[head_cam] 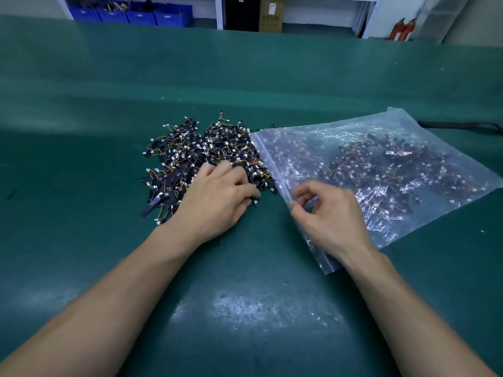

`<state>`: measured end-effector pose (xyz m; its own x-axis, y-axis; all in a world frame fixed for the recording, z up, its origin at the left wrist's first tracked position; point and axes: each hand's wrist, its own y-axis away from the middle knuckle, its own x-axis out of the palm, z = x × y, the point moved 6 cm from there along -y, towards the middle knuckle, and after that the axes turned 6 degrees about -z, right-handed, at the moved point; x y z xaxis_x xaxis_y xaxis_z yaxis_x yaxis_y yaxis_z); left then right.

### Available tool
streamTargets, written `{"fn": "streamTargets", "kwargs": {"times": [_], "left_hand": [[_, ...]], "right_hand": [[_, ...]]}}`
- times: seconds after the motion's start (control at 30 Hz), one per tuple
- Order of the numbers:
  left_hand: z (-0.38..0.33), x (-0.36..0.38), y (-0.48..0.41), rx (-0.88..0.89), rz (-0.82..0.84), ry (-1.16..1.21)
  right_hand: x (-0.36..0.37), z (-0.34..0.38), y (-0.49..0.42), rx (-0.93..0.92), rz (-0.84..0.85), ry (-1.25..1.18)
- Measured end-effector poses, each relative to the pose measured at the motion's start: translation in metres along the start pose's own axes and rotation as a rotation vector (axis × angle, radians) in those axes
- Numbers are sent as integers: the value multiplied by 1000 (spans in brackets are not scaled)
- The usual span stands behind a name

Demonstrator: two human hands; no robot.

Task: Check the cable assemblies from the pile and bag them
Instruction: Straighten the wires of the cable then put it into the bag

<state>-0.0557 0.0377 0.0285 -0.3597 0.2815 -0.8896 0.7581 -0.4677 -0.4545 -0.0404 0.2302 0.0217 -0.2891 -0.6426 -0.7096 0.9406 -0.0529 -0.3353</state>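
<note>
Green bench (pixel 245 295) runs out under my view from its near edge. Toward its right side lies a clear bag (pixel 304 153), mouth facing left, with cable assemblies (pixel 381 164) inside. Touching that mouth, at mid-bench, sits the loose pile (pixel 206 151). I see the left hand (pixel 217 197) curled into the pile's near edge, gripping a few pieces. The right hand (pixel 332 219) pinches the bag's mouth edge between thumb and forefinger.

Glossy, crinkled clear plastic bag (pixel 381 164) on a smooth green mat (pixel 245 308) — perhaps rubber, faintly sheened.
</note>
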Motion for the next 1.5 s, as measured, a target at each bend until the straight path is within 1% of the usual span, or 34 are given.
{"fn": "streamTargets", "kwargs": {"times": [0.1, 0.17, 0.33, 0.5, 0.6, 0.8, 1.07, 1.2, 1.5], "left_hand": [[5, 0, -3, 1, 1, 31], [7, -1, -3, 18, -27, 55], [-5, -12, -3, 93, -165, 89], [-22, -17, 0, 177, -206, 135], [-25, -19, 2, 187, -226, 164], [-13, -21, 6, 112, -231, 241], [-10, -21, 6, 106, -268, 291], [-12, -21, 6, 119, -259, 302], [-11, -21, 7, 102, -255, 355]], "right_hand": [[0, 1, 0, -13, -12, -8], [2, 1, 0, -35, -14, -20], [3, 12, 3, -210, -4, -101], [7, 19, 7, -307, -4, -139], [6, 17, 6, -324, -10, -179], [-3, 21, 6, -358, -78, -208], [-4, 22, 7, -354, -71, -205], [-2, 22, 8, -359, -45, -217], [-2, 22, 7, -369, -43, -248]]}}
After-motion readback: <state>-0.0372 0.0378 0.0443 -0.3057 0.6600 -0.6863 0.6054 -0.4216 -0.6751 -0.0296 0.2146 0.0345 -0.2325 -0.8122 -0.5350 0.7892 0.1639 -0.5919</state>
